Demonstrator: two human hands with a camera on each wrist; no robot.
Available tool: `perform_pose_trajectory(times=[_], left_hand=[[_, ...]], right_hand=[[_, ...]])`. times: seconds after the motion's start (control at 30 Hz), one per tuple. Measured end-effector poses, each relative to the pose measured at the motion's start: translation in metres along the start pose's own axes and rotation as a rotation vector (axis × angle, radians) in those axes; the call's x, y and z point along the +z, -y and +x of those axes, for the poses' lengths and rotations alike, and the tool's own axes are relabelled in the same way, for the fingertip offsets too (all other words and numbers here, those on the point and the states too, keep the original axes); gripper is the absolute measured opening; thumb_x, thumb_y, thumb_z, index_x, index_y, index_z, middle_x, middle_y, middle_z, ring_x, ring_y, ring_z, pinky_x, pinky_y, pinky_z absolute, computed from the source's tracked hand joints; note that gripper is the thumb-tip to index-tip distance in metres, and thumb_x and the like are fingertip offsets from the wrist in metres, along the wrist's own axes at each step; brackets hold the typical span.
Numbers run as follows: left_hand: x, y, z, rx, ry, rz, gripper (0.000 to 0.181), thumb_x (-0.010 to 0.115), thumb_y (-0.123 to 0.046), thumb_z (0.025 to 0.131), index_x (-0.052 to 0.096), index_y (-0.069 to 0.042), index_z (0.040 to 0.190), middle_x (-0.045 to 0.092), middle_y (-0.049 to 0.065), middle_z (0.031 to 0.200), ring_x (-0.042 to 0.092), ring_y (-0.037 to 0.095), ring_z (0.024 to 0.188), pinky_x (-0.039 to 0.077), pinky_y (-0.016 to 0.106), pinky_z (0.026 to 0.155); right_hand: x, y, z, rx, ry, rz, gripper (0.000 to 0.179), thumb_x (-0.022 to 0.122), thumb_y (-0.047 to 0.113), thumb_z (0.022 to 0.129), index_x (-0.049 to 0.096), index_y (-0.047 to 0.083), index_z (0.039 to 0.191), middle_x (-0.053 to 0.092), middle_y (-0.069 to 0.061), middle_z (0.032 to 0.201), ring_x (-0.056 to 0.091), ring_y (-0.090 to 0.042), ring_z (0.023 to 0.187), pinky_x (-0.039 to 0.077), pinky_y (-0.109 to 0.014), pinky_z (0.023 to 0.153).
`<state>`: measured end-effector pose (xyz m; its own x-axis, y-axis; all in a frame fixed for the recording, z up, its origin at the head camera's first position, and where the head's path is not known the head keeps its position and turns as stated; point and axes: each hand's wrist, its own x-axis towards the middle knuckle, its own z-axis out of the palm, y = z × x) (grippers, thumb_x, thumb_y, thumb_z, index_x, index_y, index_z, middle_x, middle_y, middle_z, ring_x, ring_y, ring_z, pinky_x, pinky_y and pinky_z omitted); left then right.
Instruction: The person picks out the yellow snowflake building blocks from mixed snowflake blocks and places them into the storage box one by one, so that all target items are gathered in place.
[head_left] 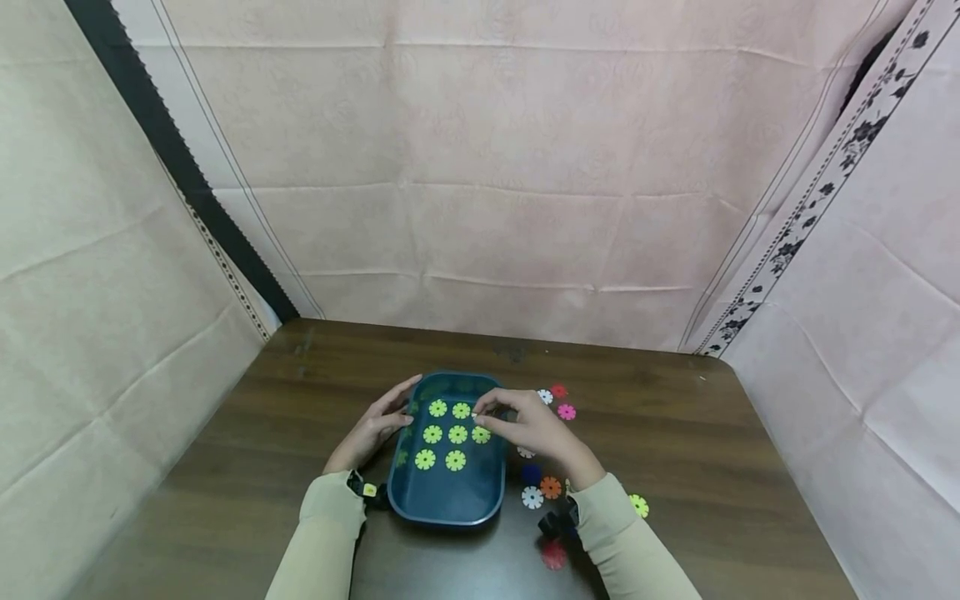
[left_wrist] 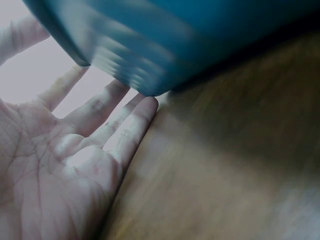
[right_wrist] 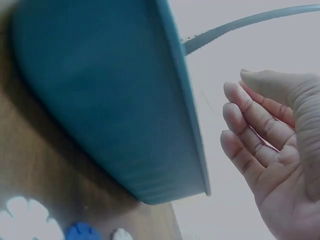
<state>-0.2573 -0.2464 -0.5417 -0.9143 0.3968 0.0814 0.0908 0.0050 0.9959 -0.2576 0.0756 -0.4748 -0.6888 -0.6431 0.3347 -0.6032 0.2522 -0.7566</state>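
Observation:
A deep blue tray (head_left: 446, 498) lies before me with several yellow-green flower-shaped pieces (head_left: 457, 434) laid out in rows inside it. At the tray's left side is my left hand (head_left: 375, 425), its thumb at the rim. In the left wrist view its fingers (left_wrist: 131, 130) reach out nearly straight, tips against the tray's outer wall. Over the tray's right part my right hand (head_left: 521, 421) pinches a small pale piece between thumb and index finger, mostly hidden by the fingertips. The right wrist view shows the other fingers (right_wrist: 250, 150) loosely bent beside the rim.
Right of the tray, loose flower-shaped pieces lie on the brown wooden table (head_left: 675, 433): an orange one (head_left: 551, 487), a white one (head_left: 532, 497), a pink one (head_left: 566, 412) and a red one (head_left: 553, 556). A yellow-green piece (head_left: 639, 505) lies beside the right sleeve. Pale cloth walls enclose the table.

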Motion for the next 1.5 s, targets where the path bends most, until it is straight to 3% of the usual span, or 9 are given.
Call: perform_pose_trajectory(times=[0.13,0.3,0.53,0.73,1.07,1.3,1.5], left_hand=[[-0.001,-0.001,0.0,0.009,0.003,0.0,0.066,0.051,-0.004,0.1,0.031,-0.026,0.159,0.031,0.014,0.161,0.026,0.04,0.147,0.031,0.058,0.112],[-0.002,0.0,0.001,0.01,0.011,-0.009,0.066,0.05,-0.002,0.1,0.03,-0.025,0.159,0.031,0.017,0.16,0.029,0.042,0.145,0.034,0.056,0.111],[-0.001,0.001,0.0,0.002,0.013,-0.013,0.066,0.053,-0.006,0.1,0.032,-0.027,0.159,0.033,0.016,0.159,0.031,0.039,0.145,0.033,0.057,0.111],[-0.001,0.002,0.0,-0.003,0.008,-0.015,0.066,0.053,-0.005,0.1,0.032,-0.027,0.159,0.034,0.017,0.159,0.035,0.04,0.142,0.035,0.057,0.11],[-0.001,0.001,0.001,-0.002,0.005,0.004,0.065,0.053,-0.009,0.101,0.032,-0.029,0.159,0.032,0.013,0.16,0.032,0.039,0.144,0.032,0.059,0.112],[-0.002,0.001,0.003,-0.008,-0.001,-0.002,0.064,0.054,-0.01,0.1,0.034,-0.031,0.157,0.034,0.013,0.159,0.033,0.039,0.144,0.028,0.061,0.112],[-0.003,0.004,0.003,0.009,0.016,-0.022,0.065,0.052,-0.006,0.101,0.033,-0.029,0.158,0.034,0.016,0.158,0.035,0.04,0.142,0.036,0.057,0.11]], right_hand=[[-0.007,0.003,-0.001,-0.017,-0.017,0.009,0.015,0.067,0.026,0.099,0.071,0.016,0.11,0.069,0.011,0.1,0.066,-0.013,0.094,0.056,-0.042,0.082],[-0.012,0.001,-0.004,-0.024,-0.037,0.013,0.01,0.067,0.024,0.098,0.07,0.025,0.109,0.07,0.011,0.101,0.066,-0.013,0.094,0.055,-0.041,0.084],[-0.018,-0.001,-0.01,-0.003,-0.06,0.045,0.015,0.068,0.022,0.098,0.071,0.012,0.109,0.071,0.007,0.101,0.066,-0.017,0.093,0.055,-0.037,0.082],[-0.024,0.0,-0.016,0.038,-0.09,0.01,0.01,0.068,0.016,0.098,0.071,0.017,0.107,0.072,0.002,0.1,0.066,-0.02,0.092,0.054,-0.038,0.08],[-0.041,0.025,-0.027,0.078,-0.106,0.011,0.011,0.066,0.008,0.097,0.071,0.012,0.106,0.072,-0.009,0.101,0.066,-0.022,0.093,0.054,-0.046,0.084],[-0.046,-0.011,-0.036,0.085,-0.112,-0.023,0.008,0.068,0.026,0.098,0.072,0.026,0.105,0.071,0.01,0.1,0.066,-0.015,0.094,0.054,-0.043,0.083],[-0.05,-0.019,-0.049,0.095,-0.112,-0.021,0.007,0.068,0.025,0.098,0.072,0.026,0.103,0.071,0.007,0.1,0.066,-0.015,0.094,0.055,-0.04,0.087]])
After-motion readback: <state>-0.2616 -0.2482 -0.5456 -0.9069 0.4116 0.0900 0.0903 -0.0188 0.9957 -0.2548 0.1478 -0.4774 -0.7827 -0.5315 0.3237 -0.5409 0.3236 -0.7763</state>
